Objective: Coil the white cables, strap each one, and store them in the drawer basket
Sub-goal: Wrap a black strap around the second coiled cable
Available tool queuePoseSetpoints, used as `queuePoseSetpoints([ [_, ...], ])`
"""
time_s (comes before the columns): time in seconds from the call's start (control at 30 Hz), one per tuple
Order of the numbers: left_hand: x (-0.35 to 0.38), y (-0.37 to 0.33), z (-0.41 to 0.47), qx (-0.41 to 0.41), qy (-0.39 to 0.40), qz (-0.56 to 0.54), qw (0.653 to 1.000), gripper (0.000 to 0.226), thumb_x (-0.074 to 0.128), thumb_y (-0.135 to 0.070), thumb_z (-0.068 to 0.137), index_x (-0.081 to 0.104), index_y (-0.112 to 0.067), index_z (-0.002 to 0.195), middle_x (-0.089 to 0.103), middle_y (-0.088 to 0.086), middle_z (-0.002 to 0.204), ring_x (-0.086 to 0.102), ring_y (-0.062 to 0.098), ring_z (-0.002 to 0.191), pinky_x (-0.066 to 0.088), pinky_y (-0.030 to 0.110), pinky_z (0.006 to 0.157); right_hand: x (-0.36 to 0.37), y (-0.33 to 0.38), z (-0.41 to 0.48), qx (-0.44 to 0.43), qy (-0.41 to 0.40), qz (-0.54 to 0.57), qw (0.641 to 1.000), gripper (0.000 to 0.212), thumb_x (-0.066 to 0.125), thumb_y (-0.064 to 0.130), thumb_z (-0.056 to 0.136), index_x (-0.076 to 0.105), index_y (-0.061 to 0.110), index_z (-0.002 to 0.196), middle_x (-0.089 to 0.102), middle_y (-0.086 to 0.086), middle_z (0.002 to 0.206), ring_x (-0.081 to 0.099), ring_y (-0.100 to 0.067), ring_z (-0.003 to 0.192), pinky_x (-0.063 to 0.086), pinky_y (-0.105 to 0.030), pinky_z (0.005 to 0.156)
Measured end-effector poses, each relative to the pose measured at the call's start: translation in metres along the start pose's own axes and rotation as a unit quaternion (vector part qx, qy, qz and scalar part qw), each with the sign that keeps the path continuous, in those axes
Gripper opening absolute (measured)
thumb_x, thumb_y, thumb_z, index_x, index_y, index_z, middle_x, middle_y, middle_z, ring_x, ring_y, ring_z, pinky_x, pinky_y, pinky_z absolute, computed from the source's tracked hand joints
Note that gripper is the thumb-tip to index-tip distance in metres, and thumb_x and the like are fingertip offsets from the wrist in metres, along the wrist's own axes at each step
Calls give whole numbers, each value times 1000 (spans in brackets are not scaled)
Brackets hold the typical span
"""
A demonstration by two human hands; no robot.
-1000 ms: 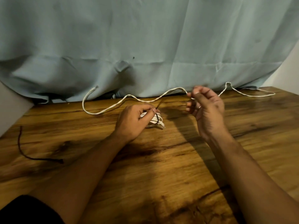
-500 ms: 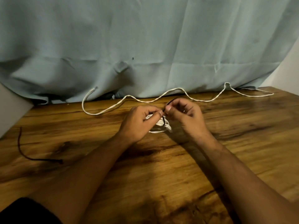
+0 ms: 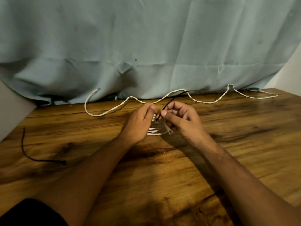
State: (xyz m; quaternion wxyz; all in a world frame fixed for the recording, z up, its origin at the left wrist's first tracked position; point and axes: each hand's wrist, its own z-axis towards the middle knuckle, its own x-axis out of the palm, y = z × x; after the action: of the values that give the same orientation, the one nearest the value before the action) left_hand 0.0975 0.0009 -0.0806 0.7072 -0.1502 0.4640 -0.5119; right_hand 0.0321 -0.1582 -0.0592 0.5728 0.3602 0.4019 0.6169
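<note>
— Hands first: what is each one doing?
— The left hand curls round the coiled white cable and pins the loops down on the table, so they can't spring apart. The right hand pinches a thin black strap between thumb and forefinger, just above the bundle.
— Why grip the strap so close to the coil?
— I'd guess a short hold gives control for working it round the loops. Whether it's already round them I can't tell, because the fingers hide that.
— And the other cable?
— The second white cable lies uncoiled along the table's back edge, by the curtain, probably parked there until this one is tied. A spare dark strap lies well to the left, likely meant for it. No drawer basket is in view.
</note>
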Motion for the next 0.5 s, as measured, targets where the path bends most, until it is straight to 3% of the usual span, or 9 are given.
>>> queuePoseSetpoints([
  [0.17, 3, 0, 0, 10, 5, 31, 999, 35, 36, -42, 103, 59, -20, 88, 64, 0, 80, 60, 24, 79, 49, 50, 76, -1, 12, -4, -19, -35, 8, 999, 16, 57, -7, 99, 59, 5, 89, 66, -17, 82, 58, 1, 49, 41, -9, 47],
  [0.3, 3, 4, 0, 8, -11, 48, 999, 33, 36, -43, 103, 56, -23, 86, 63, -3, 77, 60, 23, 76, 50, 49, 73, -6, 2, 1, 16, 3, -42, 999, 3, 61, 1, 99, 61, -2, 98, 70, -11, 81, 49, -8, 46, 36, -17, 41],
  [0.37, 3, 5, 0, 14, -14, 57, 998, 30, 38, -40, 104, 52, -28, 81, 59, -6, 73, 58, 22, 73, 49, 49, 70, -8, -2, 2, 29, 31, -51, 998, 10, 62, 0, 99, 60, -9, 102, 71, -14, 85, 45, -9, 43, 35, -17, 39],
  [0.5, 4, 3, -1, 29, -17, 84, 996, 32, 37, -42, 104, 48, -27, 78, 57, -3, 71, 57, 26, 72, 48, 50, 68, -5, 4, 1, 14, 19, -23, 999, 4, 59, -3, 99, 59, -1, 96, 66, -14, 79, 42, -6, 38, 33, -15, 38],
])
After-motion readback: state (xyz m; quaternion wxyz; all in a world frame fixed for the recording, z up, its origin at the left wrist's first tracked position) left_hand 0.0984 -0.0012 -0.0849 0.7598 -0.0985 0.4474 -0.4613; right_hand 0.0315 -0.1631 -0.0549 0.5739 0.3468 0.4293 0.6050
